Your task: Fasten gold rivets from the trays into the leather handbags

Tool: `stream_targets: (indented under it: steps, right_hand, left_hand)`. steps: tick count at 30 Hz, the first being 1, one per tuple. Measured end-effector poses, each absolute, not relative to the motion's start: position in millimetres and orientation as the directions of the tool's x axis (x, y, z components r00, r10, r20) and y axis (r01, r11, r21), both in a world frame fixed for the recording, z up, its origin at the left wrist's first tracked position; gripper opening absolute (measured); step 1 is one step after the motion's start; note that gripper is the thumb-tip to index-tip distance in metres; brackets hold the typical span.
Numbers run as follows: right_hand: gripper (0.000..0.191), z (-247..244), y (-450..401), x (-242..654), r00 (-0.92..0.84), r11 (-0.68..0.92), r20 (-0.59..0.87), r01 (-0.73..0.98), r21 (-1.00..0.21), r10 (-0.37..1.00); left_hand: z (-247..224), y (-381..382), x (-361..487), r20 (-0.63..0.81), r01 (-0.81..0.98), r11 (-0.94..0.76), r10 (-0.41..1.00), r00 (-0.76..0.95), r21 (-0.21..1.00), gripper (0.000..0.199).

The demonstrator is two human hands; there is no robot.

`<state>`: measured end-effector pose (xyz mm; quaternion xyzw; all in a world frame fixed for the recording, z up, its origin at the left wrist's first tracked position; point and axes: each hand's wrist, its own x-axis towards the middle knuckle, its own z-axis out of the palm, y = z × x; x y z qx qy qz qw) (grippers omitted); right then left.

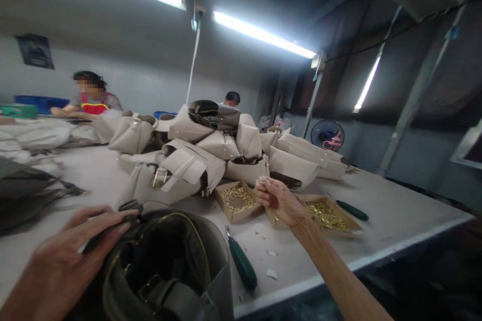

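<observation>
An open dark bag (216, 261) with a gold zip stands at the front of the table. My left hand (81, 246) is closed on a dark strap tab at the bag's left edge. Above the small cardboard boxes, my right hand (276, 200) pinches a tiny gold-coloured piece between thumb and fingers. One box (228, 213) beside it holds small gold parts, and another box (348, 233) right of the wrist holds larger gold pieces. Part of a third box (274, 219) shows beneath my right hand.
A green-handled tool (243, 263) lies right of the bag; another green handle (353, 209) lies behind the right box. Pale bags (218, 145) are heaped across the table. Dark bags (22, 190) lie at left. Two people sit beyond. A fan (327, 133) stands at back right.
</observation>
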<state>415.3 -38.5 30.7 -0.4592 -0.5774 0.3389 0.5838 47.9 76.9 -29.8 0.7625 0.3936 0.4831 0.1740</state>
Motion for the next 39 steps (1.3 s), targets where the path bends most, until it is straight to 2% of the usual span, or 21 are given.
stream_targets:
  steps: [3,5,8,12,16,24,33,39]
  right_hand:
    - [0.039,48.9,-34.6,362.1,-0.03,0.31,0.316,-0.126,-0.942,0.948]
    - [0.035,58.1,-30.8,328.3,-0.105,0.297,0.317,-0.175,-0.939,0.942]
    - [0.032,67.3,-22.7,283.4,-0.183,0.365,0.374,-0.086,-0.927,0.909]
    - [0.032,70.2,-6.2,239.3,-0.241,0.45,0.408,0.152,-0.88,0.88]
    - [0.035,63.0,11.6,218.6,-0.235,0.438,0.379,0.302,-0.847,0.895]
    - [0.034,48.2,30.3,213.8,-0.203,0.345,0.292,0.319,-0.883,0.935]
    - [0.028,46.0,34.6,212.1,-0.171,0.324,0.276,0.432,-0.842,0.946]
    - [0.025,47.5,33.5,211.9,-0.156,0.346,0.311,0.524,-0.779,0.937]
  left_hand:
    - [-18.3,68.3,57.3,0.648,0.42,-0.639,0.748,0.146,0.644,0.019]
    - [-10.4,63.6,62.8,0.645,0.415,-0.645,0.746,0.165,0.641,0.023]
    - [-1.0,59.7,66.9,0.64,0.414,-0.653,0.744,0.191,0.635,0.025]
    - [6.2,57.0,67.6,0.625,0.411,-0.642,0.756,0.196,0.647,0.027]
    - [9.9,56.3,65.3,0.607,0.363,-0.626,0.774,0.178,0.691,0.031]
    - [12.1,58.6,59.9,0.566,0.291,-0.59,0.807,0.172,0.753,0.024]
    - [7.6,59.5,60.0,0.558,0.202,-0.578,0.816,0.151,0.791,0.022]
    - [8.9,60.6,61.0,0.576,0.223,-0.597,0.802,0.16,0.77,0.018]
